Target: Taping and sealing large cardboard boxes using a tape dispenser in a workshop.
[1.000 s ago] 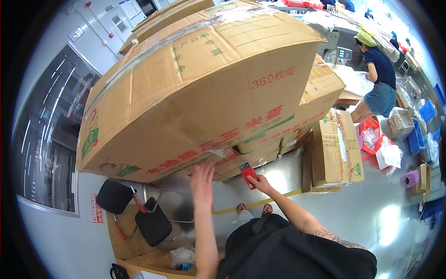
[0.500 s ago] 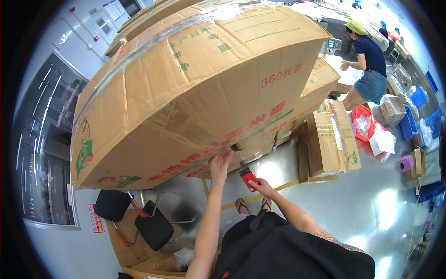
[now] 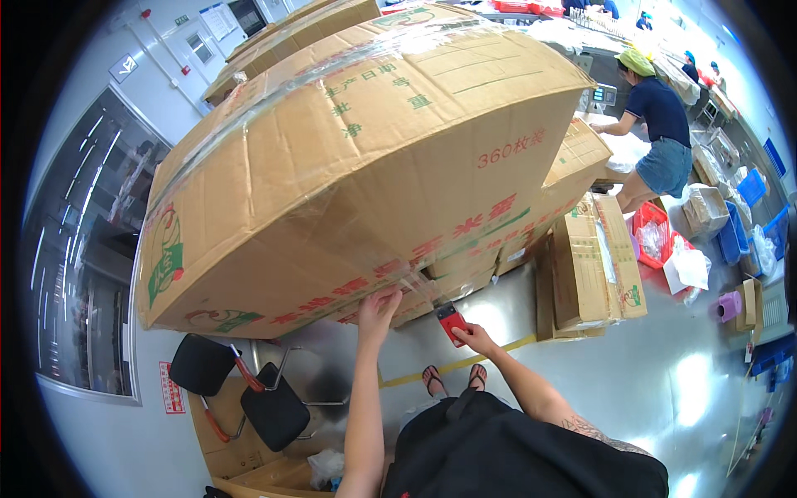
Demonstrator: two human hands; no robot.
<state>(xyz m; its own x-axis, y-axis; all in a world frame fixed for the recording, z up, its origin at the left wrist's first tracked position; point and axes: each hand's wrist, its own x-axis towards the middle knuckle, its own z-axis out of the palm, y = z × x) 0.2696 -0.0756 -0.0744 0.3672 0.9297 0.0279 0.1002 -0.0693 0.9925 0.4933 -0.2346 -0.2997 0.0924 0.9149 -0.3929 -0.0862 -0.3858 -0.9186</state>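
The carton (image 3: 357, 191) is a large brown corrugated box directly in front of the person, left of a smaller carton (image 3: 591, 264) standing near the floor's yellow line (image 3: 508, 347). Its upper panel carries green print, ruled lines and a lengthwise band of glossy clear tape (image 3: 249, 116); its front panel carries red print and a green-and-red emblem at the lower left. Shallow creases cross the upper panel. The fisheye lens bows its edges.

The hands are apart. The right hand (image 3: 475, 339) is closed around a red handheld tool (image 3: 452, 324) with a black end directed toward the carton. The left hand (image 3: 378, 307) is raised at the carton's lower front; whether its fingers grip or merely touch cannot be determined. A clear strip (image 3: 422, 287) between hand and tool is hard to trace. The carton's underside and rear are hidden. The right hand covers part of the tool.
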